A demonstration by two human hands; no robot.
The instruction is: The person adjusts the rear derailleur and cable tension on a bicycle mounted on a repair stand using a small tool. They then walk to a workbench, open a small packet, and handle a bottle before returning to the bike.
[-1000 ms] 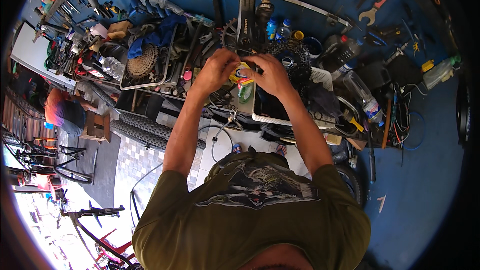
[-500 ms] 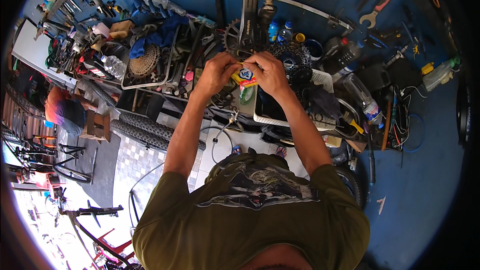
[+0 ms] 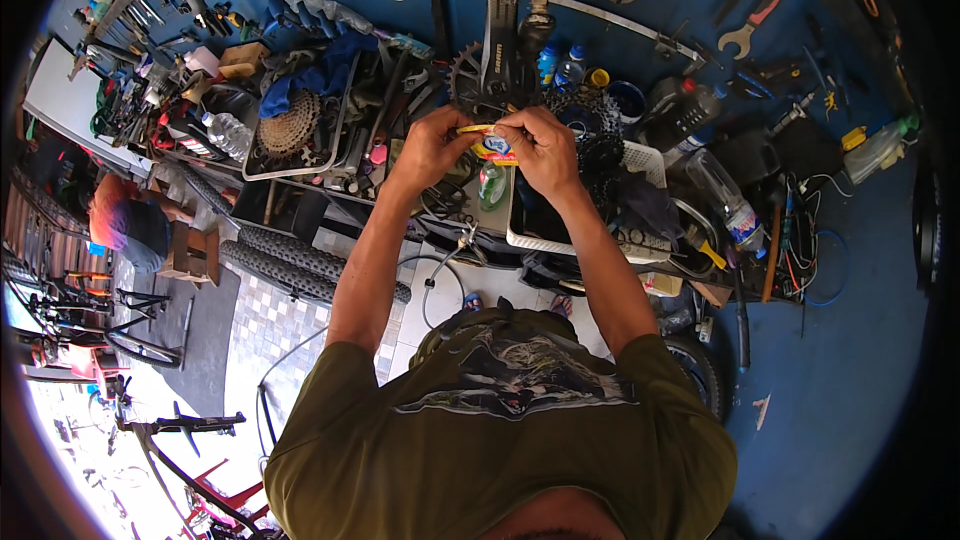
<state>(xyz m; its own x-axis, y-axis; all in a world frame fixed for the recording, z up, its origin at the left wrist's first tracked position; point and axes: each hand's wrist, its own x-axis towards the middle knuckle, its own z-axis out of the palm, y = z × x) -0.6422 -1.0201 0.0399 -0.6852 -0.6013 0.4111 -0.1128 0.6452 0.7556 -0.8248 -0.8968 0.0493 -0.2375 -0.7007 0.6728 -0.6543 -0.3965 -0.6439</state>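
Observation:
Between both hands, over the bench's front, is a small yellow-and-red packet (image 3: 494, 146) with a blue-and-white emblem. My left hand (image 3: 437, 148) pinches its left upper edge, fingers closed. On the opposite edge, my right hand (image 3: 543, 147) grips it with thumb and fingers. The packet is tilted, so its front looks foreshortened; whether its top is torn cannot be made out. Just below it lies a clear green bottle (image 3: 491, 188). Beyond my hands stands a black bicycle crank arm (image 3: 497, 45) with a toothed chainring (image 3: 464, 73).
On the left, a tray (image 3: 290, 173) holds a large cassette (image 3: 288, 122) and blue cloth. A white basket (image 3: 590, 244) with dark parts sits right of my hands. Tyres (image 3: 290, 265) lie lower left, near a seated person (image 3: 128, 220). Wrenches (image 3: 752, 28) hang on the blue wall.
The packet has tipped so that its front shows less and its upper edge shows more. My hands have shifted slightly around its top, both still gripping it.

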